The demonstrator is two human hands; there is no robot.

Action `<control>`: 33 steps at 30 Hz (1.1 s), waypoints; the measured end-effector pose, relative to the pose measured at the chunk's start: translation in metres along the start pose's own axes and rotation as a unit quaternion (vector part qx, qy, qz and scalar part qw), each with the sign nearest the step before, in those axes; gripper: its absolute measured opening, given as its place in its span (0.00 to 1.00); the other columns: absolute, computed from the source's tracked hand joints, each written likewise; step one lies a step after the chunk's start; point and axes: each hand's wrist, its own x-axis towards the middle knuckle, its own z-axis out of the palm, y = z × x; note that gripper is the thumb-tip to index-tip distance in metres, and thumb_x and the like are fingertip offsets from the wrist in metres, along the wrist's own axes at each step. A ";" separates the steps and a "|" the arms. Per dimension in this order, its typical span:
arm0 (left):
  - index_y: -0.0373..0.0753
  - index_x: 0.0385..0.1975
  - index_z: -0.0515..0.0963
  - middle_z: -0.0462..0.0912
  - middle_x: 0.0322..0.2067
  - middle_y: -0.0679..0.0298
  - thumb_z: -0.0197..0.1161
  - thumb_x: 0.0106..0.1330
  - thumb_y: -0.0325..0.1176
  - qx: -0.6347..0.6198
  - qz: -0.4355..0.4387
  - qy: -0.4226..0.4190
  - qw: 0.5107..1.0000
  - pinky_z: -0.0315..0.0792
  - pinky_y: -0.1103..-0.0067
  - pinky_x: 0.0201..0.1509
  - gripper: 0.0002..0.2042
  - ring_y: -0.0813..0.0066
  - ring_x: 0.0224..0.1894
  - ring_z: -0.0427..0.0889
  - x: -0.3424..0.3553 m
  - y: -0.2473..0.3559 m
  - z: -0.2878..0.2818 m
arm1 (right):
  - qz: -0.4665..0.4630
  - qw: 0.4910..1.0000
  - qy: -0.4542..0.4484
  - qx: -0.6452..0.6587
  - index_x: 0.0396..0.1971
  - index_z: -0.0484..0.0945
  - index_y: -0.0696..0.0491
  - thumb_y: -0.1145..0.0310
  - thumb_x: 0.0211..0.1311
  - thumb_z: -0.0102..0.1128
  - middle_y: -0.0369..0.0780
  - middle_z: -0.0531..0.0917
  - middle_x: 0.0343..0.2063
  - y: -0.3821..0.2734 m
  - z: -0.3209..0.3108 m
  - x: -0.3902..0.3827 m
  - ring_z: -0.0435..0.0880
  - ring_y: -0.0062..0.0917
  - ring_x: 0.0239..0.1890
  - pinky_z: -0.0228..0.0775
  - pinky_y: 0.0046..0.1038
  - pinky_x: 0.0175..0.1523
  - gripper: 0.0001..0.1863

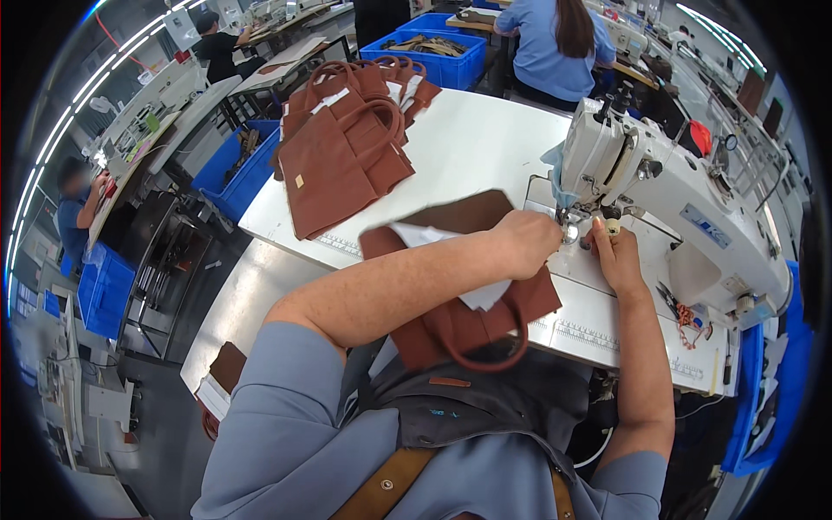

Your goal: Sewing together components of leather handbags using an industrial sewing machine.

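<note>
A brown handbag (464,325) with a looped handle lies across the table's front edge and my lap, with white lining or paper showing at its opening. My left forearm crosses over it. My left hand (527,244) is closed beside the needle area of a white sewing machine (685,204); what its fingers grip is hidden. On the other side of the presser foot, my right hand (617,258) has its index finger raised and its thumb close by, near the needle. Anything pinched there is too small to make out.
A pile of brown handbags (334,173) lies at the table's back left. Scissors (669,299) and an orange-handled tool (689,321) lie under the machine arm. Blue bins (433,62) stand around the table. A person in a blue shirt (550,52) sits ahead.
</note>
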 end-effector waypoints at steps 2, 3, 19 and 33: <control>0.34 0.29 0.83 0.85 0.30 0.51 0.67 0.56 0.29 -0.063 0.019 -0.033 0.997 0.78 0.65 0.38 0.06 0.55 0.35 0.86 -0.010 -0.013 -0.016 | 0.008 1.000 -0.007 -0.021 0.26 0.83 0.58 0.53 0.73 0.55 0.41 0.80 0.15 0.003 0.000 0.000 0.79 0.28 0.20 0.69 0.31 0.30 0.24; 0.33 0.30 0.82 0.85 0.29 0.53 0.69 0.57 0.30 -0.146 -0.009 -0.016 0.989 0.77 0.68 0.37 0.07 0.60 0.34 0.86 -0.017 -0.026 -0.027 | 0.024 0.999 -0.016 -0.041 0.27 0.84 0.58 0.55 0.73 0.57 0.41 0.80 0.16 0.004 0.000 -0.002 0.79 0.27 0.20 0.69 0.30 0.30 0.22; 0.34 0.38 0.72 0.79 0.35 0.61 0.61 0.74 0.33 -0.692 -0.396 0.344 0.496 0.78 0.75 0.47 0.09 0.73 0.38 0.80 -0.201 -0.047 0.000 | 0.224 0.837 -0.150 0.475 0.51 0.81 0.58 0.61 0.77 0.48 0.35 0.86 0.38 -0.082 0.049 -0.038 0.83 0.17 0.35 0.75 0.21 0.39 0.18; 0.38 0.55 0.73 0.72 0.58 0.54 0.73 0.55 0.52 -0.067 0.042 0.165 0.983 0.63 0.59 0.67 0.33 0.58 0.59 0.74 -0.135 0.075 -0.017 | 0.151 0.887 -0.099 0.425 0.51 0.79 0.60 0.71 0.75 0.51 0.39 0.86 0.44 -0.086 0.074 -0.035 0.84 0.19 0.43 0.78 0.24 0.49 0.13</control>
